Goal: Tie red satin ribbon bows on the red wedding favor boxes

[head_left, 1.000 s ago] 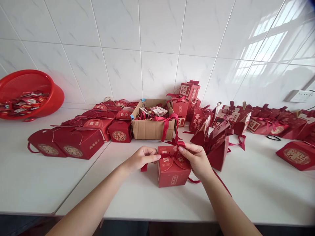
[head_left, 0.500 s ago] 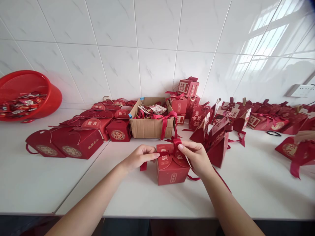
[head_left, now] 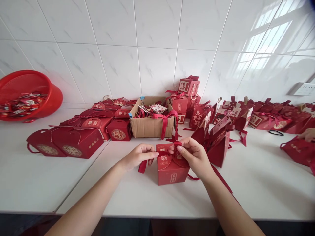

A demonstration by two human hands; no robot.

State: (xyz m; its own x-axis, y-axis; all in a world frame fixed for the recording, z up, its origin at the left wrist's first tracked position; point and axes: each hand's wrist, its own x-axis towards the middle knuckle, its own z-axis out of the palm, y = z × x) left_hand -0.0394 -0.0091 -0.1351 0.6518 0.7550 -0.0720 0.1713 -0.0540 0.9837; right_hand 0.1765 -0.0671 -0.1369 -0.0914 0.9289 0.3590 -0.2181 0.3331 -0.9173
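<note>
A red gift box with curved interlocking flaps and pale printed characters stands on the white table in front of me. Dark red ribbon runs across its top. My left hand pinches one length of the ribbon at the box's left edge, and a ribbon end hangs below the fingers. On the right side of the top, my right hand grips a folded part of the same ribbon between thumb and fingers. Another ribbon length trails from under the right hand towards the table's front edge.
Behind the box stands an open cardboard box of ribbons and cards. Rows of red gift boxes fill the left; several more stand at right. A red basin holds wrapped sweets. At far right another person's hand touches a red box.
My right fingers have lowered slightly, and the ribbon loop that stood up at them is now smaller. My left hand has hardly moved. At far right, the other person's box has shifted and turned.
</note>
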